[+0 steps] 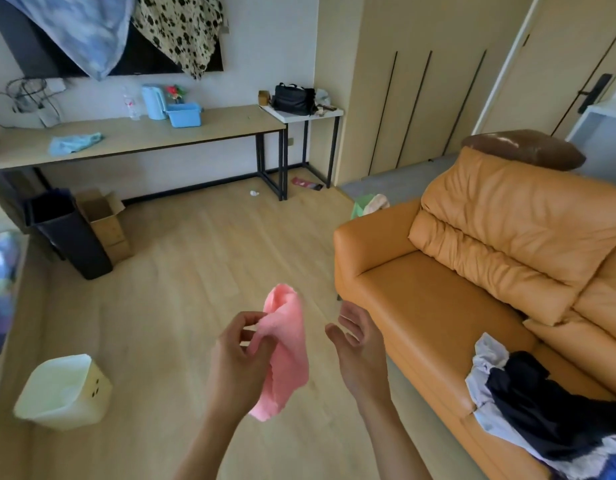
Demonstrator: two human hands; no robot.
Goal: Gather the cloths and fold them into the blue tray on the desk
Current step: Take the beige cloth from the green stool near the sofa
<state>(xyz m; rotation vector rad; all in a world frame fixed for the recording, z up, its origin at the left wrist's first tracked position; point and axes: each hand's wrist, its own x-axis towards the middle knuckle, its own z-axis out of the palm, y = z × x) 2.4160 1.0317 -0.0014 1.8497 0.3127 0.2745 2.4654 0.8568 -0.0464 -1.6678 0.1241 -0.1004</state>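
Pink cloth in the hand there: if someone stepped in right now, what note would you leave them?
Left hand pinches the soft pink cloth; right hand open, empty.
The blue plastic tray sits on the long wooden desk, with a crumpled light blue cloth lying nearby, unfolded.
Done: one cloth picked up.
Left: carry it over, fold both into the tray.

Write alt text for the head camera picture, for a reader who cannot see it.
A person's left hand pinches a pink cloth above a wooden floor, while the right hand is open beside it. Across the room, a blue tray and a light blue cloth sit on a long desk; an orange sofa is at right.
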